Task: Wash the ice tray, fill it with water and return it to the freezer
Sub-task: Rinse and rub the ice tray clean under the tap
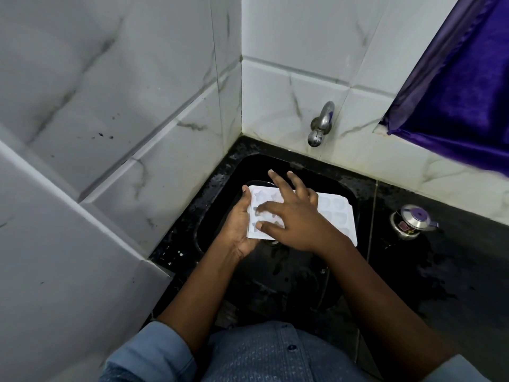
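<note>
A white ice tray (337,213) with star and heart moulds is held flat over the black sink (220,194). My left hand (238,226) grips the tray's left end from below, thumb on the rim. My right hand (294,216) lies on top of the tray with fingers spread, the fingertips pressing into the left moulds. A steel tap (321,124) sticks out of the tiled wall above the sink's far edge. No water stream is visible from it.
White marble-look tiled walls close in on the left and behind. A wet black counter (440,271) runs to the right, with a small steel lidded container (413,220) on it. A purple curtain (462,86) hangs at the upper right.
</note>
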The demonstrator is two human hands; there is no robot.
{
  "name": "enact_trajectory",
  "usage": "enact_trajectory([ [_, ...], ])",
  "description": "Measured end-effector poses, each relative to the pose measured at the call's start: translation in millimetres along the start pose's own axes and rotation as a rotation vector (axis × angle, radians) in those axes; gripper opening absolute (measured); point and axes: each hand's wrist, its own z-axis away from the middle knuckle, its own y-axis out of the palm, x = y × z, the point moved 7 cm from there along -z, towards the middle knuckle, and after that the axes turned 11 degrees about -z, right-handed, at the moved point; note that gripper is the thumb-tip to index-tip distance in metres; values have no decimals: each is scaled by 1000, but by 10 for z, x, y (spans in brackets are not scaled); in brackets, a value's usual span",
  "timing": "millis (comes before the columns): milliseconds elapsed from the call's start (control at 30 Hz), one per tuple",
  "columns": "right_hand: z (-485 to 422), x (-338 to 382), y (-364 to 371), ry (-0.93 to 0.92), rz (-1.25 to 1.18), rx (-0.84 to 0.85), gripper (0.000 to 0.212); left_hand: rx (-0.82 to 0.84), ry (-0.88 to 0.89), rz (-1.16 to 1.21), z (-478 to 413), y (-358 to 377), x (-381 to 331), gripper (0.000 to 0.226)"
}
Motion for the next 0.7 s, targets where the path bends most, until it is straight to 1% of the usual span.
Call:
enact_trajectory([
  [67, 0, 24, 18, 3, 21, 33, 41, 36, -6, 44, 16, 57, 1, 83],
  [167, 14, 40, 23, 9, -10, 29, 40, 35, 13, 59, 28, 81, -23, 80],
  [267, 15, 69, -12, 9, -39, -21, 44, 27, 32, 26, 17, 85, -44, 77],
  [367, -9, 89, 29, 36, 11, 37, 47, 23, 42, 43, 24, 87, -47, 76],
  [500, 1, 91, -9, 17, -36, -4, 49, -20, 46, 24, 12, 1, -37, 75],
  [633, -1, 103, 50, 45, 16, 75, 47, 2, 42, 41, 19, 34, -31, 79],
  [700, 1, 111, 33, 27, 5, 50, 50, -12, 39, 28, 23, 18, -35, 78],
])
